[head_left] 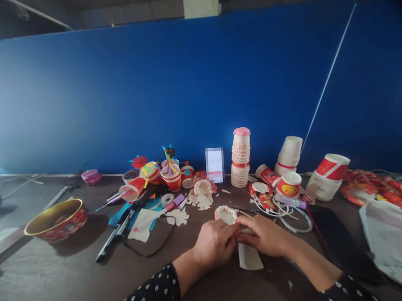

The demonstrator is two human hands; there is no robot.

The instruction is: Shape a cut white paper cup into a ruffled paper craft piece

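Observation:
Both hands meet low over the middle of the table. My left hand (216,243) is closed, its fingertips pressed together against those of my right hand (265,235). A curved white paper piece (250,257), which looks cut from a paper cup, sticks out toward me from under the right fingers. Its upper end is hidden where the two hands pinch it. Just beyond the fingers lies a round cut cup bottom (226,215) with a ring of curled white and pink strips. Whether it joins the held piece, I cannot tell. A thin brown stick (243,213) lies behind my right hand.
A tall stack of paper cups (241,159) stands behind the hands, with more cups (289,185) to its right. Markers, cut scraps (142,225) and decorated cups (171,176) crowd the left. Farther left sits a red-gold bowl (57,225); a dark flat object (339,239) lies right.

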